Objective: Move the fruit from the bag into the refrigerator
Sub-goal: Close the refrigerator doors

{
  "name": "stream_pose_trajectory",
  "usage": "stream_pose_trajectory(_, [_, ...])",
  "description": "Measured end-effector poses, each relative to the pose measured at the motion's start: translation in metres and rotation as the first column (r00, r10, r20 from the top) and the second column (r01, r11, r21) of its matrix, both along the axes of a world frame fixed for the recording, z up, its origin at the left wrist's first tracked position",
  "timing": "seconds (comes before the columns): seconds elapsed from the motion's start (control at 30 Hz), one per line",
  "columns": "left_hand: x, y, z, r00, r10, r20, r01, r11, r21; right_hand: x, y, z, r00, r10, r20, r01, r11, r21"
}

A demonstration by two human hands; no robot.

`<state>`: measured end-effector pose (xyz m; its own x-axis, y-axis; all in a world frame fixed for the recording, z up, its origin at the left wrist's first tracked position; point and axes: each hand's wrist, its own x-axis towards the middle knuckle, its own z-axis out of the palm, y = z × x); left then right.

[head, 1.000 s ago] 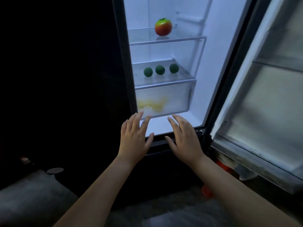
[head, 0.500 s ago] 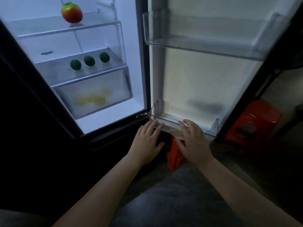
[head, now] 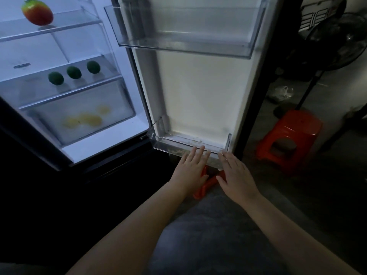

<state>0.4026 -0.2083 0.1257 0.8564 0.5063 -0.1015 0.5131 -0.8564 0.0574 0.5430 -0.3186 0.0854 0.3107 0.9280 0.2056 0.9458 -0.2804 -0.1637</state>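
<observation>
**Fruit on the refrigerator shelves, both hands empty at the door**

Inside the lit refrigerator [head: 111, 144] one round fruit [head: 37, 13], red shading to yellow and green, sits on the upper glass shelf [head: 79, 22]. On the glass shelf below it, three small, round, dark green fruits [head: 73, 72] lie in a slanting row, apart from one another. Under that shelf, a frosted plastic drawer [head: 121, 100] shows blurred yellow fruit [head: 85, 119] through its front. Their number cannot be told.

The refrigerator's door [head: 198, 92] stands wide open, with a smooth pale liner and two clear plastic bins, an upper [head: 184, 44] and a lower [head: 178, 144].

Before the lower bin, the left hand [head: 191, 169] and the right hand [head: 235, 173] lie side by side, palms down. Each grip is slack, fingers straight and spread, holding nothing. Whether the fingertips touch the bin's edge cannot be told. Beneath the hands lies a crumpled red-orange thing [head: 205, 186], which may be the bag.

Beyond the door's outer edge stand one glossy red plastic stool [head: 292, 133] and one dark standing fan [head: 335, 42], on a grey floor [head: 208, 235].
</observation>
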Motion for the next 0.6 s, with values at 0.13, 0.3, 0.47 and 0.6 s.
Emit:
stream_pose_trajectory(0.13, [0.009, -0.005, -0.011, 0.999, 0.04, -0.01, -0.04, 0.999, -0.008, 0.004, -0.001, -0.004, 0.999, 0.02, -0.028, -0.02, 1.0, -0.018])
stream_pose_trajectory(0.3, [0.005, -0.011, -0.012, 0.997, 0.072, -0.011, -0.071, 0.995, 0.067, -0.003, -0.003, -0.008, 0.999, 0.029, -0.038, -0.03, 0.999, -0.013])
stream_pose_trajectory(0.47, [-0.015, -0.016, -0.016, 0.996, 0.085, -0.024, -0.081, 0.988, 0.13, -0.019, -0.009, -0.009, 0.997, 0.075, -0.02, -0.075, 0.997, 0.004])
stream_pose_trajectory(0.6, [-0.038, -0.018, -0.02, 0.994, 0.108, -0.009, -0.105, 0.985, 0.137, -0.039, -0.013, -0.011, 0.992, 0.129, 0.016, -0.129, 0.991, 0.024])
